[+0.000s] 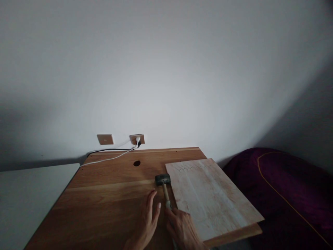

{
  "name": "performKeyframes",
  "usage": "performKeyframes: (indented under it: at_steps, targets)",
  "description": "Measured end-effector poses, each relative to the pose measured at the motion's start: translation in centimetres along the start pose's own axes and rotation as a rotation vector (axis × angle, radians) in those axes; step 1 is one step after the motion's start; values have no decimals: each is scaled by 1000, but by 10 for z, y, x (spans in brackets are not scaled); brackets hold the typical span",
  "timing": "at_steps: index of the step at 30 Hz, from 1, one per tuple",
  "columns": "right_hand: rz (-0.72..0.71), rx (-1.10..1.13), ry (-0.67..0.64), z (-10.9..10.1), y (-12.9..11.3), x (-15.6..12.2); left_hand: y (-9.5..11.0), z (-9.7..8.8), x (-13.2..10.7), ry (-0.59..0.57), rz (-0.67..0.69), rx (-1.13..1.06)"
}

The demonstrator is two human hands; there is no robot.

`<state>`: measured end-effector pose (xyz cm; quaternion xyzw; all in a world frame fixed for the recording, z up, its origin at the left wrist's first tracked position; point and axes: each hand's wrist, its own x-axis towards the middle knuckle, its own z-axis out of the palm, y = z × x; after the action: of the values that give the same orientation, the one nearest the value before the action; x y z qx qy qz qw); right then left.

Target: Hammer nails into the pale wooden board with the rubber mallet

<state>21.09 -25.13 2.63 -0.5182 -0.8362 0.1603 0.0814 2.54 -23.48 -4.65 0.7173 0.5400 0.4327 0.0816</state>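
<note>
A mallet point(162, 179) with a black head and a pale wooden handle is in my right hand point(180, 224), whose fingers wrap round the handle. Its head is over the wooden table, beside the left edge of a whitish wooden board point(205, 194). Just left of the handle, my left hand point(148, 222) is held with thumb and fingers apart, holding nothing. The board lies on the right part of the table, with a row of small marks near its far edge.
The wooden table point(104, 201) has a round hole point(136, 163) near the wall. A white cable point(111, 159) runs to a wall socket point(137, 139); another wall plate point(105, 139) is to its left. A white surface point(31, 201) adjoins at left, a purple cushioned thing point(293, 187) at right.
</note>
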Motion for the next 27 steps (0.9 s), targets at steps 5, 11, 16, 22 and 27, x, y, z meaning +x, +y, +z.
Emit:
performKeyframes:
  at_steps: [5, 11, 16, 22, 27]
  targets:
    - [-65, -22, 64, -9, 12, 1, 2, -7, 3, -44, 12, 22]
    - [60, 11, 506, -6, 53, -6, -1, -51, 10, -205, 165, 169]
    - [188, -171, 622, 27, 94, -18, -26, -73, -2, -173, 216, 384]
    - [170, -136, 527, 29, 110, -19, -27, -58, -12, -127, 182, 343]
    - [316, -172, 667, -13, 171, -28, 26, -30, 0, -195, 111, 214]
